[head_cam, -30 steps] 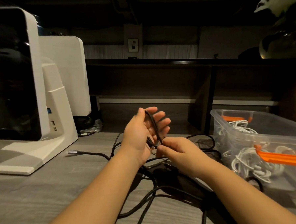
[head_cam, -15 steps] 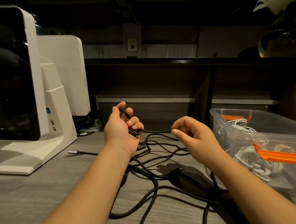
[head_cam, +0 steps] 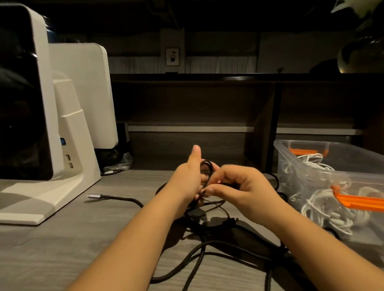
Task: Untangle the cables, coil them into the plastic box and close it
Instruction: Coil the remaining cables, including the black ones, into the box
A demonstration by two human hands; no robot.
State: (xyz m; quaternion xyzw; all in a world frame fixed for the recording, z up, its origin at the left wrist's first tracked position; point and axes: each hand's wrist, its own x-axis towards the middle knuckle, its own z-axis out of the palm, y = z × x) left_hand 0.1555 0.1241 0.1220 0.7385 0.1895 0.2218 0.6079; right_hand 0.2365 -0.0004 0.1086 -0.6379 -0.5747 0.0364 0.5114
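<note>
A tangle of black cables lies on the grey table, one end with a silver plug stretched to the left. My left hand holds a small coil of thin black cable, thumb pointing up. My right hand meets it from the right and pinches the same cable between fingertips. The clear plastic box stands at the right, with white cables inside and orange clips on its sides. No lid is visible.
A white machine with a dark screen fills the left of the table. A dark shelf unit runs behind the table. A crumpled plastic bag lies by the machine's base.
My hands were apart half a second ago with the cable drawn out between them. They have come together again, the right hand laying another loop onto the coil in my left hand.
</note>
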